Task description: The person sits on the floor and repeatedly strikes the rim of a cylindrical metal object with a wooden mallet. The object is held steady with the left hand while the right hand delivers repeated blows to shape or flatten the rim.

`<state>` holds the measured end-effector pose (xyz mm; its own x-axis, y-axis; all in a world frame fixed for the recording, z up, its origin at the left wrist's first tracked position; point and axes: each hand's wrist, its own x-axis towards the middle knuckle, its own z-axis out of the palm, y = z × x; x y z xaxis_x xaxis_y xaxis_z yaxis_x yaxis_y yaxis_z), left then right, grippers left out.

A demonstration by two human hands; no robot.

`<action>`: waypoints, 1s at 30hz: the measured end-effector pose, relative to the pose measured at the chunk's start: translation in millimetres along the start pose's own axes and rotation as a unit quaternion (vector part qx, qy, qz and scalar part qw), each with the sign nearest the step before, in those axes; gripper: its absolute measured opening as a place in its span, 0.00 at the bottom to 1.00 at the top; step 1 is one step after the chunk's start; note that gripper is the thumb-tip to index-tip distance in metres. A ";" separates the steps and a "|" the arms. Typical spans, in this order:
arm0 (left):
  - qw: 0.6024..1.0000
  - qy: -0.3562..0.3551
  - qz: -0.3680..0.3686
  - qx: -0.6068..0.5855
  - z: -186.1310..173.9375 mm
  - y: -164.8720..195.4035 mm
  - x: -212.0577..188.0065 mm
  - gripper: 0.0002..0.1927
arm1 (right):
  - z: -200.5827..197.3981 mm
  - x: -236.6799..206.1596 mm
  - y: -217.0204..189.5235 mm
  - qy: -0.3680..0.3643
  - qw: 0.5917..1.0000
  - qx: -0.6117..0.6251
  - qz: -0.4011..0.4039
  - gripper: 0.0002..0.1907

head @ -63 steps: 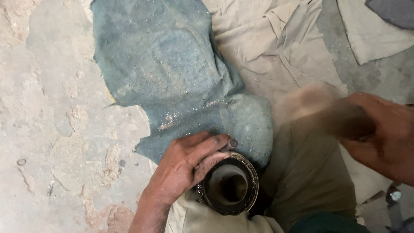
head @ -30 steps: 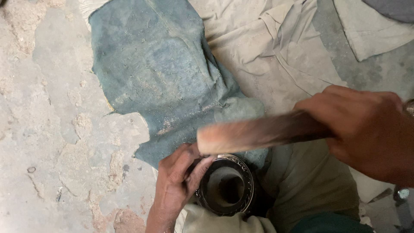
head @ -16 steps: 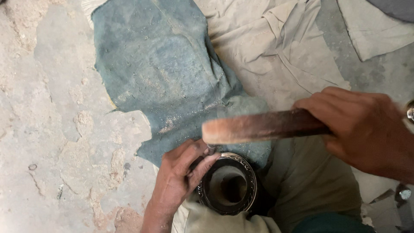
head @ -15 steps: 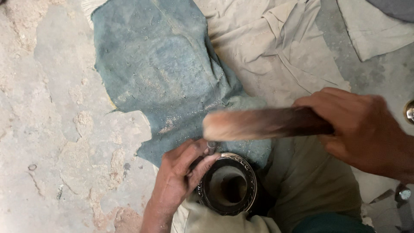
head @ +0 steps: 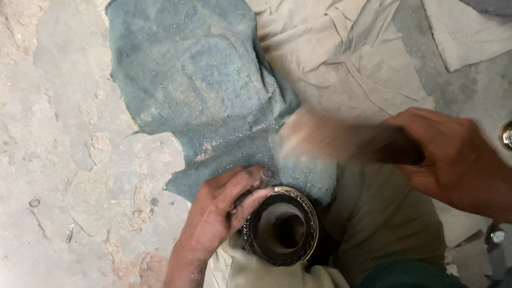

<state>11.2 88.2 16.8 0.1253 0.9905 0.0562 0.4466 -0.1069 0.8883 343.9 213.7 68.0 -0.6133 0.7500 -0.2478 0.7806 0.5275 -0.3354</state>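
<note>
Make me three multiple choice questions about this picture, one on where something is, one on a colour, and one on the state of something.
1. Where does the left hand rest?
A. On the outer side of the metal ring
B. Flat on the bare concrete
C. On the right hand

2. What colour is the large cloth spread above the ring?
A. Red
B. Blue-green
C. Black

3. How does the wooden handle in the right hand look?
A. Sharp and lying on the floor
B. Snapped in two
C. Blurred by motion, gripped in the fist

Answers:
1 A, the fingers curl against the ring's left edge, pinching a small metal rod there.
2 B, the dusty cloth is plainly blue-green beside the beige cloth.
3 C, the handle is smeared while the fist closes around its dark end.
</note>
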 end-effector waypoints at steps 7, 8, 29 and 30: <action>0.999 -0.026 -0.020 0.002 -2.9 1.2 2.4 0.17 | 6.1 -2.8 5.1 -0.043 0.997 -0.025 0.059 0.25; 0.999 -0.038 -0.030 0.004 -3.3 0.8 2.9 0.17 | 5.7 -3.3 5.6 -0.029 0.998 -0.042 0.022 0.25; 0.998 -0.049 0.027 0.011 -9.2 1.1 7.6 0.16 | 0.5 -5.2 6.4 -0.003 0.999 0.000 0.054 0.24; 0.999 -0.046 0.024 0.007 -8.8 0.5 6.4 0.16 | 0.2 -5.1 6.6 -0.002 0.996 0.038 0.084 0.24</action>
<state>4.4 95.3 21.6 0.2277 0.9721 0.0566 0.4510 -0.1568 0.8786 352.2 213.3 66.9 -0.4761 0.8229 -0.3100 0.8607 0.3638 -0.3561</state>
